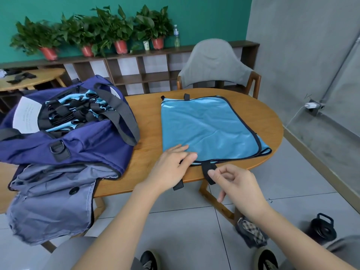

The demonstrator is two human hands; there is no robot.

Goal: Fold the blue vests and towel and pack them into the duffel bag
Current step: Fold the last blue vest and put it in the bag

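Note:
A light blue vest point(206, 127) with black trim lies flat on the wooden table point(148, 115), its near edge at the table's front. My left hand point(171, 164) rests with straight fingers on the vest's near left corner. My right hand point(235, 184) pinches a black strap point(208, 169) that hangs from the vest's near edge over the table's rim. A second black strap point(178, 185) dangles below my left hand. The navy duffel bag point(78, 141) stands open on the left, with several folded blue vests point(74, 112) and their black straps inside.
The bag's grey lining flap point(52, 201) hangs over the table's front left edge. A grey chair point(216, 65) stands behind the table. On the floor at the right are a black bottle point(321, 227) and a plaid cloth point(251, 232). My shoes point(150, 260) show below.

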